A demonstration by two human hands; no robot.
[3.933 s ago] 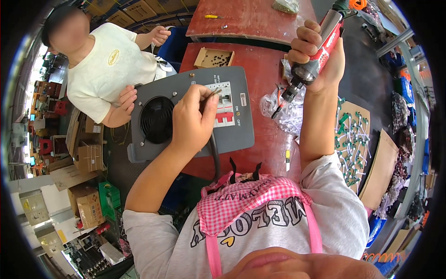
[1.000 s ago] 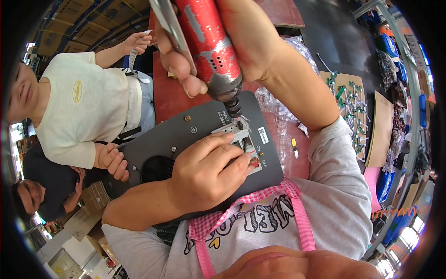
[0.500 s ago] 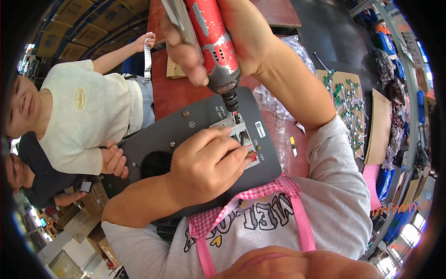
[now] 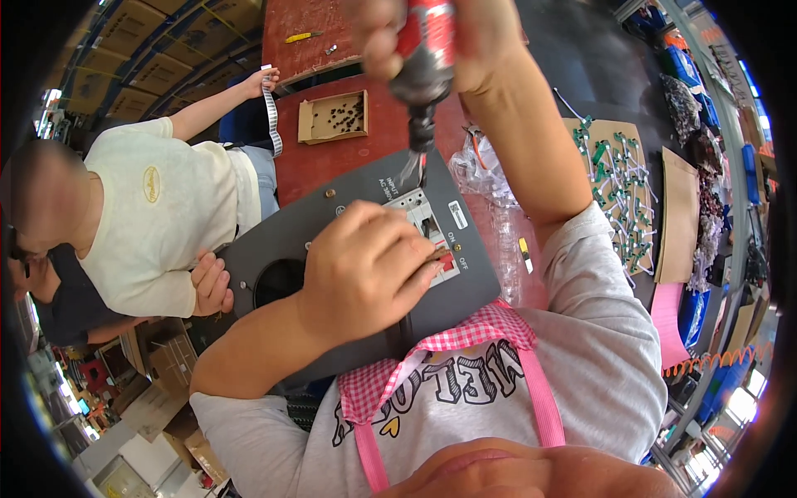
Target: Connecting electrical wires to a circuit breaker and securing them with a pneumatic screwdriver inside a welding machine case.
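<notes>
My right hand [image 4: 484, 50] is wrapped round a red and black power screwdriver [image 4: 425, 37], both blurred by motion. The driver's bit points down at the top end of a white circuit breaker [image 4: 405, 200], set in a dark grey metal panel [image 4: 365, 187]; contact cannot be made out. My left hand [image 4: 361, 274] lies over the panel, its bent fingers and thumb closed on the breaker beside the red part [image 4: 447, 261]. That hand hides part of the breaker. A round black opening [image 4: 278, 282] shows left of my left hand.
At left, a co-worker in a cream shirt [image 4: 137, 207] has one hand [image 4: 213, 285] at the panel's edge and a label strip [image 4: 272, 120] in the other. A cardboard tray [image 4: 309, 124] of small dark parts lies beyond. Green-ended wires [image 4: 618, 178] lie on cardboard at right.
My right hand and the screwdriver have lifted up and away from the breaker, uncovering its top end and the cardboard tray. My left hand stays on the breaker.
</notes>
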